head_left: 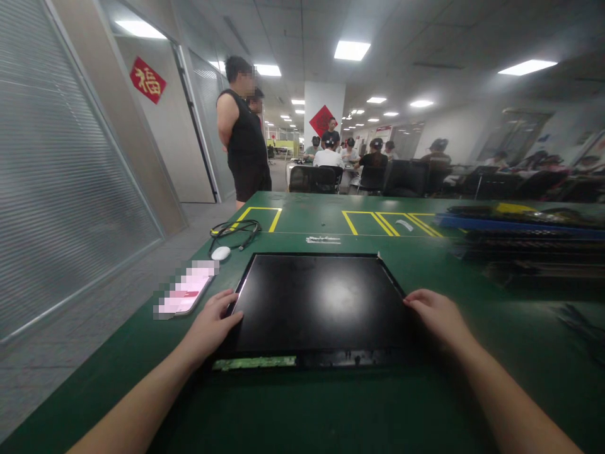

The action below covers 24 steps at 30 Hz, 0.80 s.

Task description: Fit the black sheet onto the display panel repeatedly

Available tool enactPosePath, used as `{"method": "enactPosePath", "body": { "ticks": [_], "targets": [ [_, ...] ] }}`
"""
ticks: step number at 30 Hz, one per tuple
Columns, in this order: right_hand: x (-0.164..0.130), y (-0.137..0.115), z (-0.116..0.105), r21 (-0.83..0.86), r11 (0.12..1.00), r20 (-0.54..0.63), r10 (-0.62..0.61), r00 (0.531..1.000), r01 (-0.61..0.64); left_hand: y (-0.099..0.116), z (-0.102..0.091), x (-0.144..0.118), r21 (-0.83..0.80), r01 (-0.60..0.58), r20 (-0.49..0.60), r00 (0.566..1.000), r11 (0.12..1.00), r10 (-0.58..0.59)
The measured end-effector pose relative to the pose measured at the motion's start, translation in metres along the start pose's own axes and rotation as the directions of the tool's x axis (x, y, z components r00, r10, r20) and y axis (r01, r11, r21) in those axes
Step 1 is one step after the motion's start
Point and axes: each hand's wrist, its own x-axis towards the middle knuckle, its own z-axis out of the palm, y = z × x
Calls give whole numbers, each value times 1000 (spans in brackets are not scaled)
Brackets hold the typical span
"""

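A black LCD screen panel (312, 302) lies face up on the green table, with light glare on its surface. A green circuit strip (255, 363) shows along its near edge. My left hand (216, 321) grips the panel's left edge, thumb on top of the rim and fingers along the side. At the opposite edge, my right hand (435, 314) pinches the frame between thumb and fingers. The undersides of the fingers are hidden on both sides.
Left of the panel are a phone (189, 289), a white mouse-like object (220, 253) and a coiled black cable (236, 233). A blurred stack of dark panels (529, 243) stands at right. Yellow tape (312, 209) marks the table (302, 410). People stand and sit beyond.
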Motion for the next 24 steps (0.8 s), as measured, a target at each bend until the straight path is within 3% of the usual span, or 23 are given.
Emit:
{"method": "enactPosePath", "body": {
  "ticks": [8, 15, 19, 24],
  "targets": [
    [-2, -5, -3, -33, 999, 12, 23, 1000, -23, -2, 0, 0, 272, -96, 23, 995, 958, 93],
    [-5, -7, -5, -51, 999, 28, 11, 1000, -9, 13, -2, -10, 393, -201, 98, 979, 897, 177],
    [-5, -6, -4, -68, 998, 46, 19, 999, -16, 22, -18, -20, 414, -343, 241, 934, 843, 262],
    [-4, -6, -3, -88, 996, 35, 9, 999, -6, 28, -36, -26, 377, -412, 425, 873, 829, 241]
  ]
}}
